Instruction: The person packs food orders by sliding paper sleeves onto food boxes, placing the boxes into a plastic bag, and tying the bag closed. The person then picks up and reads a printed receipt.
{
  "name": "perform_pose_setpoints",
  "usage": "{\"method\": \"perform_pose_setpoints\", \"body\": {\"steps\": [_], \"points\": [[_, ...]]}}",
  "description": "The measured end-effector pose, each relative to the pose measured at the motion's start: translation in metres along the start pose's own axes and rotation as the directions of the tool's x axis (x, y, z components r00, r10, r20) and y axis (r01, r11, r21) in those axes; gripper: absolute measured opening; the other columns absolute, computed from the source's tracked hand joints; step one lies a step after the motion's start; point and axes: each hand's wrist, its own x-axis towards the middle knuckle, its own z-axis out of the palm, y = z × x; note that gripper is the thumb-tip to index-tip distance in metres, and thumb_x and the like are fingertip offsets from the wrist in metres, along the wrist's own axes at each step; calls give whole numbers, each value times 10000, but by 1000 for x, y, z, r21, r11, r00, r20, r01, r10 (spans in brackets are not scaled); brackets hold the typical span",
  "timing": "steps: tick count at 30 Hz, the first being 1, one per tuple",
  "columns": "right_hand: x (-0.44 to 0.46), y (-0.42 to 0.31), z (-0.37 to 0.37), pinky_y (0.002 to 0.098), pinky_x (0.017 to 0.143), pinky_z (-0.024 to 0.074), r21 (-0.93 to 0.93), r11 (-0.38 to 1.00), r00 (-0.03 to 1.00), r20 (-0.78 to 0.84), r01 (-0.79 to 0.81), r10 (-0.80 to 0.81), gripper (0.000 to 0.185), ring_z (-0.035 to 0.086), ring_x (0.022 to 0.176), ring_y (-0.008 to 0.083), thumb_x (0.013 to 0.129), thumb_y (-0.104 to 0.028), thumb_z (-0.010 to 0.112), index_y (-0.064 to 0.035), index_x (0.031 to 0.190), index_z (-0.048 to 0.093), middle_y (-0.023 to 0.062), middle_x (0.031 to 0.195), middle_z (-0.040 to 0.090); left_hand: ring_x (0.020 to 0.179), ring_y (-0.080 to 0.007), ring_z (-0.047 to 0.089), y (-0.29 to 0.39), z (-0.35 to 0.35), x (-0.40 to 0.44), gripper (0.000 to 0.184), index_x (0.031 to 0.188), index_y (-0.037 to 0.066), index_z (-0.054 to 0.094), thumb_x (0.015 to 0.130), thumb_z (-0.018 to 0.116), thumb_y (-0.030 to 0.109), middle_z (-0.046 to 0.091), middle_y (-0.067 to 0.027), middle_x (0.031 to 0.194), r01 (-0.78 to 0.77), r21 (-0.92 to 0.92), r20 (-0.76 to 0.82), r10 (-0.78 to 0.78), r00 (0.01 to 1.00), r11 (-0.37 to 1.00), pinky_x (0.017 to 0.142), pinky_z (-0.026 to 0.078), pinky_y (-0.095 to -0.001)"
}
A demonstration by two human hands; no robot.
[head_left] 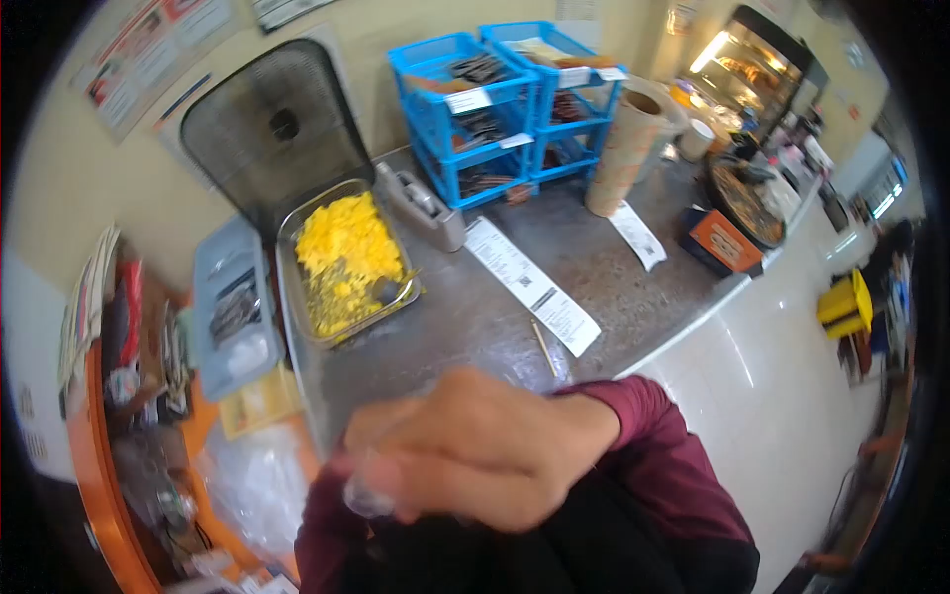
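Observation:
Both my hands are together in front of my chest, low in the head view and a little blurred. My right hand (495,445) is closed, its fingers curled toward the left. A small piece of clear plastic (369,498) shows at its fingertips; its kind is not clear. My left hand (379,420) is mostly hidden behind the right one, so its grip does not show. Just beyond the hands, a thin stick (542,346) and a long printed receipt (534,287) lie on the dark counter (445,342).
Left of the receipt are a glass tray (414,297) of yellow food, its dark mesh lid (272,129) raised, and a blue-grey container (211,342). Behind stand blue basket racks (445,129) and a paper roll (623,148). An orange-black box (720,241) sits near the right edge.

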Motion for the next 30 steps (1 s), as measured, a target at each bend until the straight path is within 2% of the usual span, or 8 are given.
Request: {"method": "perform_pose_setpoints", "body": {"steps": [3,8,17,21,24,26,28,30], "points": [[16,1,-7,376,421,405,-131,990,995,-93,-49,37,381,543,451,326,938,-220,548,-39,603,559,121,506,542,1100,-348,467,8,21,-7,685,1252,107,599,918,421,678,538,-207,1297,-66,109,140,51,989,992,992,330,-521],[47,49,23,437,456,429,-581,793,971,-15,185,-238,323,554,478,359,825,-210,590,-51,545,565,137,501,535,1148,-345,449,17,37,-24,668,1289,108,564,928,424,653,512,-202,1333,-143,222,240,88,967,964,1018,312,-523],[73,181,105,500,605,490,-322,867,786,607,380,-119,298,636,630,398,793,-274,576,-11,684,666,219,658,631,1235,-341,416,20,50,-42,647,1355,111,501,945,429,607,466,-194,1398,-163,284,249,92,964,945,1065,281,-528],[45,280,115,422,766,500,-182,904,570,723,-388,391,440,678,877,264,912,-402,534,3,980,692,212,944,703,1273,-340,401,25,59,-49,642,1384,112,473,952,431,586,445,-191,1427,-174,302,249,99,963,937,1086,266,-530],[13,304,94,361,838,479,-296,468,111,739,-833,664,392,628,965,184,933,-365,579,-21,1087,687,99,1065,697,1302,-338,390,29,65,-56,641,1406,113,452,958,433,571,430,-188,1448,-185,301,261,105,959,936,1102,256,-532],[-14,335,74,347,848,477,-378,192,-231,819,-906,525,327,608,960,173,900,-303,656,-43,1096,694,47,1063,686,1321,-338,383,28,62,-58,641,1421,114,438,962,434,560,420,-186,1463,-186,301,272,102,957,935,1112,249,-533],[-44,370,46,347,852,483,9,418,241,829,-908,505,295,611,972,166,867,-244,687,-45,1085,698,39,1061,690,1340,-337,376,24,56,-57,641,1436,114,424,966,436,550,409,-185,1477,-191,299,288,102,952,935,1122,242,-534],[-34,358,23,357,852,505,-75,419,232,737,-905,634,373,618,985,164,858,-233,676,-71,1193,646,39,1123,672,1360,-336,368,15,42,-54,642,1450,115,410,969,437,540,399,-183,1491,-204,305,321,101,942,930,1133,235,-535]]}}
